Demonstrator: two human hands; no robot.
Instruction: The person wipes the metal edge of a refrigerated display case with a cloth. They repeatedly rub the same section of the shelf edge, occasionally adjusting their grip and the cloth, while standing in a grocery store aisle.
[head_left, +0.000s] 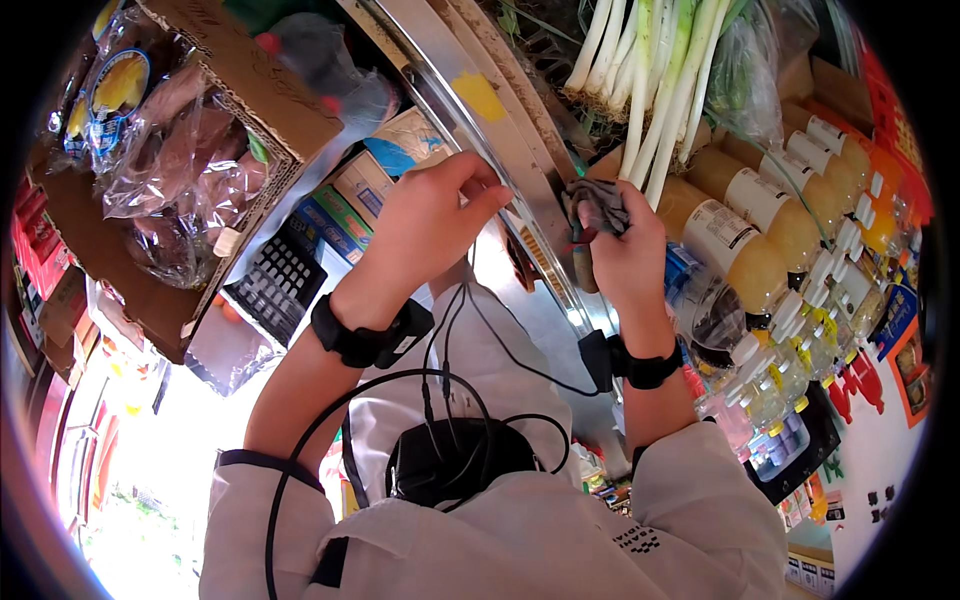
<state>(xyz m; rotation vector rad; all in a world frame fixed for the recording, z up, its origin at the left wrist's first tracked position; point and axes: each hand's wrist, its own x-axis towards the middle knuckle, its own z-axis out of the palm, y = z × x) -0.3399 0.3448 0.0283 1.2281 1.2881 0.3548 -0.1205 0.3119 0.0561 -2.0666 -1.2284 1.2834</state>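
My left hand hovers beside a metal rail with its fingers curled and its thumb near the index finger. Nothing shows in it, though the fingertips are partly hidden. My right hand grips a crumpled dark grey cloth on the far side of the rail. A tan, rounded piece shows just below the cloth; what it is I cannot tell. Just beyond the right hand, leeks lie with their white stalks and roots towards me. Each wrist wears a black strapped device.
A cardboard box of bagged purple-brown produce stands at left, above a black plastic crate. Large bottles of cloudy yellowish liquid line the right, with smaller clear bottles in front. Black cables loop from a black pouch at my front.
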